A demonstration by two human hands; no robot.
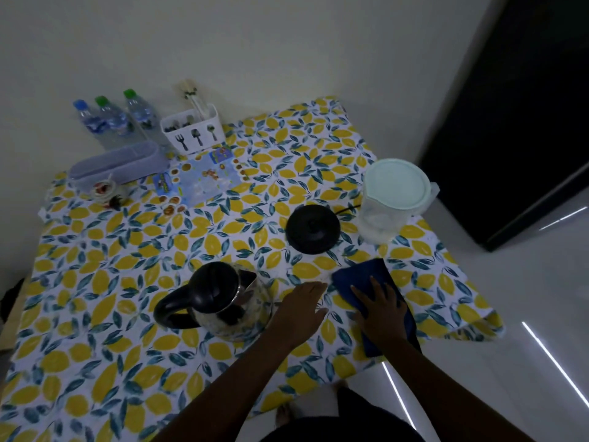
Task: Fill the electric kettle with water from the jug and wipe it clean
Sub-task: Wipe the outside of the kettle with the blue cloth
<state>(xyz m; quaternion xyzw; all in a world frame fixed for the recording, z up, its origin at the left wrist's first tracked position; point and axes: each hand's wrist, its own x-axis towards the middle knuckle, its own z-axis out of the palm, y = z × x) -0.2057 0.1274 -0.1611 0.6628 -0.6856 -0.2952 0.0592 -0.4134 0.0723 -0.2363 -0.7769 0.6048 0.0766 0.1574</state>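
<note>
Leftmost, three plastic water bottles (pixel 114 121) stand against the wall beside a white cutlery holder (pixel 194 132). Nearer the person, the glass electric kettle (pixel 220 301) stands upright on the lemon-print tablecloth (pixel 95 346), off its base; its black looped handle points left, its spout right, and its black lid is down. Just right of it the left hand (pixel 299 309) lies flat, palm down, fingers extended and together, close beside the kettle's wall with nothing in its grasp; whether it touches the glass cannot be told. Beyond, the round black kettle base (pixel 314 228) sits apart with its cord running right. Next, the right hand (pixel 382 314) presses, fingers spread and open, on a dark blue cloth (pixel 360 275) laid flat by the table edge. Farthest right, the translucent plastic jug (pixel 393 199) stands with a pale round lid.
</note>
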